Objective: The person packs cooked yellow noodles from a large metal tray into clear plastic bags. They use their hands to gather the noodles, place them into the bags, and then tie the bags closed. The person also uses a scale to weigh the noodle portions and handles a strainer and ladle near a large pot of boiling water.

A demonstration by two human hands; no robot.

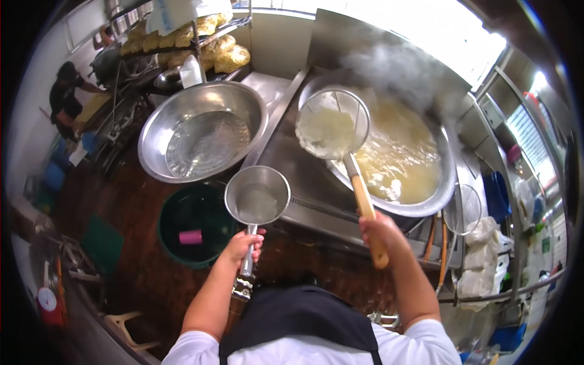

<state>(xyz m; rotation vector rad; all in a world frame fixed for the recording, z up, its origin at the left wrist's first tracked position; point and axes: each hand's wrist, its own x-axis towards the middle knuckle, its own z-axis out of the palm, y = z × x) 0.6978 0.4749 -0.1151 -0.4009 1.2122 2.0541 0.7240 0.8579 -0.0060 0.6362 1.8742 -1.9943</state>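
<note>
My left hand [245,248] grips the metal handle of a deep saucepan-shaped dipper [258,194], whose bowl looks upward at me. In my right hand [384,230] is the wooden handle of a round wire-mesh skimmer [335,98]. A pale, wet mass [331,130] lies in the skimmer's mesh; what it is I cannot tell. The skimmer hangs over the left rim of a large metal wok [449,173] of bubbling, cloudy yellowish liquid [401,150]. To the left stands a wide stainless steel basin [153,157] with clear liquid in its bottom.
Steam [397,68] rises from the wok. A dark green tub [166,246] with a pink cylindrical object [190,237] stands on the floor. Another mesh skimmer [463,207] rests at the right. Filled yellowish bags [232,58] sit on a rack. A person [68,96] works at far left.
</note>
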